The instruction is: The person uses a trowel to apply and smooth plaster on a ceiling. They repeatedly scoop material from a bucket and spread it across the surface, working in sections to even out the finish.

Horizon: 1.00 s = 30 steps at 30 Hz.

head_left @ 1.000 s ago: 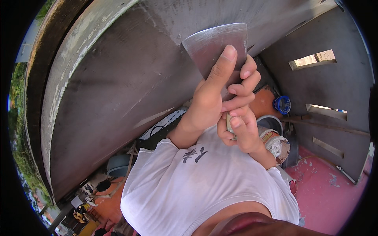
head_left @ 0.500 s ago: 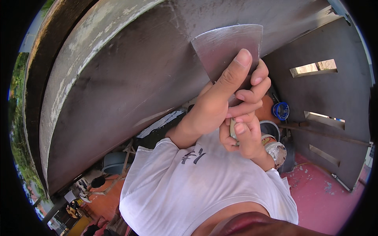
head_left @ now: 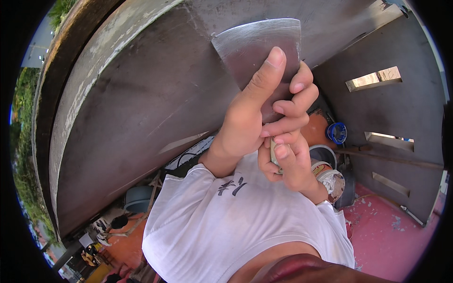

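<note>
A wide metal scraper blade (head_left: 255, 37) with a curved bright edge points up in front of the dark sloping panel (head_left: 132, 122); whether it touches the panel I cannot tell. My left hand (head_left: 247, 113) is closed on the blade, thumb lying along its face and fingers curled round its right side. Just below, my right hand (head_left: 297, 167) grips the scraper's pale handle (head_left: 275, 153), which is mostly hidden by the fingers. Both forearms rise from my white T-shirt.
A slotted dark panel (head_left: 391, 108) stands at the right above pink flooring (head_left: 382, 236). A blue-rimmed container (head_left: 336, 133) and several buckets (head_left: 330, 184) sit behind my hands. A grey basin (head_left: 137, 200) and clutter lie lower left, with greenery (head_left: 23, 141) beyond the curved edge.
The scraper and both hands shifted right between the earlier frames, then back left and slightly up to where they are now. The grips look unchanged.
</note>
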Each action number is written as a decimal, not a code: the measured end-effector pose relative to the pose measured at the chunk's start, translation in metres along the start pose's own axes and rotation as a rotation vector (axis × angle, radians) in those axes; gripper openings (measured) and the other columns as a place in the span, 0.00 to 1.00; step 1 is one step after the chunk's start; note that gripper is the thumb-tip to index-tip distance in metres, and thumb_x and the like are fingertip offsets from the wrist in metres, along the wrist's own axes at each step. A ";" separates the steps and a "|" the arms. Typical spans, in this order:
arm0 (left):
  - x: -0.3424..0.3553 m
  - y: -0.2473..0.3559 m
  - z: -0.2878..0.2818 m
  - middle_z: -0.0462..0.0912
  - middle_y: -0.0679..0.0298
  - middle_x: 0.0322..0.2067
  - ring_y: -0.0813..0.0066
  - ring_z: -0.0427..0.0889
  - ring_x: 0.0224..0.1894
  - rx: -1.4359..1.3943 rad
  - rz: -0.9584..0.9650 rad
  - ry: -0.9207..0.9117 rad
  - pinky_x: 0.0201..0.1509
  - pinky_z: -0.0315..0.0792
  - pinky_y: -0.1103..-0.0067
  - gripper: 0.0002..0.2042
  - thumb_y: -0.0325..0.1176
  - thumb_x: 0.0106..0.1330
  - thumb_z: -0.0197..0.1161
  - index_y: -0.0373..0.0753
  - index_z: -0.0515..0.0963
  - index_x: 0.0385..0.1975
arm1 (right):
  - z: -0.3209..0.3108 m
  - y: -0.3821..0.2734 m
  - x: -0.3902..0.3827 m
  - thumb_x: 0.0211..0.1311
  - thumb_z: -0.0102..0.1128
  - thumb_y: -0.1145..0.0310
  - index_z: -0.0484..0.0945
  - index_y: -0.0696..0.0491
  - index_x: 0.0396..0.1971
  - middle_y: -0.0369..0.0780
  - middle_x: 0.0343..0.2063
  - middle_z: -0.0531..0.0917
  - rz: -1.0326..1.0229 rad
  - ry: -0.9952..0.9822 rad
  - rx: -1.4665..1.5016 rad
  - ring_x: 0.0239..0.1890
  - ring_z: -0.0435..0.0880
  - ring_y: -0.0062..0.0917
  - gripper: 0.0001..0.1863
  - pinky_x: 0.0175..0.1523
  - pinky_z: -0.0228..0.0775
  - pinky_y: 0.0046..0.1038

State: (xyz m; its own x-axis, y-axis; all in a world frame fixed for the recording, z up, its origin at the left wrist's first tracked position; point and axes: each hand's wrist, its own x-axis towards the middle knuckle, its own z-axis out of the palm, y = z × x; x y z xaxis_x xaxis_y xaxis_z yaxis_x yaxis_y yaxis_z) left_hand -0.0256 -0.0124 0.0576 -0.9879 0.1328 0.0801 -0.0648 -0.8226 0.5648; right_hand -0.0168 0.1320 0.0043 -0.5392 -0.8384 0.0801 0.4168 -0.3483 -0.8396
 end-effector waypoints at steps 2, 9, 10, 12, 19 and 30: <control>-0.001 0.000 -0.002 0.56 0.74 0.17 0.91 0.48 0.11 -0.010 -0.010 0.007 0.14 0.48 0.89 0.27 0.60 0.72 0.35 0.40 0.60 0.26 | 0.002 0.001 0.000 0.73 0.40 0.65 0.62 0.58 0.51 0.35 0.16 0.67 -0.007 0.005 0.006 0.13 0.60 0.13 0.14 0.18 0.52 0.17; 0.001 0.013 0.005 0.56 0.74 0.16 0.92 0.47 0.11 0.036 0.004 -0.048 0.13 0.48 0.89 0.27 0.61 0.71 0.36 0.40 0.60 0.26 | 0.008 -0.001 0.009 0.73 0.39 0.66 0.62 0.57 0.51 0.35 0.17 0.69 -0.117 -0.024 -0.054 0.12 0.59 0.12 0.13 0.18 0.51 0.16; 0.001 0.013 0.008 0.56 0.74 0.16 0.92 0.47 0.11 0.015 -0.010 -0.047 0.13 0.47 0.90 0.27 0.61 0.71 0.36 0.40 0.60 0.26 | 0.008 -0.001 0.010 0.73 0.39 0.66 0.62 0.57 0.50 0.36 0.17 0.69 -0.150 -0.027 -0.045 0.12 0.59 0.12 0.13 0.18 0.51 0.16; 0.000 0.009 0.006 0.56 0.74 0.16 0.92 0.48 0.11 -0.039 -0.050 -0.034 0.13 0.48 0.90 0.27 0.61 0.71 0.36 0.40 0.60 0.27 | 0.003 0.001 0.006 0.73 0.40 0.66 0.62 0.56 0.50 0.36 0.17 0.70 -0.087 -0.033 -0.036 0.12 0.59 0.13 0.12 0.18 0.51 0.16; 0.002 0.017 0.010 0.55 0.74 0.16 0.92 0.49 0.12 0.053 -0.008 -0.068 0.13 0.48 0.90 0.27 0.62 0.71 0.36 0.40 0.60 0.27 | 0.004 -0.003 0.011 0.73 0.41 0.66 0.62 0.55 0.50 0.40 0.25 0.74 -0.124 -0.063 0.012 0.14 0.63 0.14 0.12 0.17 0.53 0.17; 0.004 0.027 0.014 0.56 0.74 0.16 0.92 0.50 0.12 0.030 -0.050 -0.133 0.14 0.49 0.91 0.26 0.61 0.71 0.37 0.41 0.60 0.27 | 0.017 -0.013 0.014 0.73 0.41 0.62 0.63 0.62 0.50 0.36 0.13 0.68 -0.141 -0.019 -0.111 0.11 0.58 0.13 0.18 0.17 0.48 0.17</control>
State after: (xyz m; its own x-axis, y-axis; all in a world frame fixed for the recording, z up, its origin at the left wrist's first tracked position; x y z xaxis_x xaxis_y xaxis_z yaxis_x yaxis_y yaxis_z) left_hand -0.0297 -0.0263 0.0852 -0.9562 0.2465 0.1580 -0.1071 -0.7969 0.5946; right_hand -0.0171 0.1173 0.0258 -0.5722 -0.7926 0.2107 0.2541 -0.4156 -0.8733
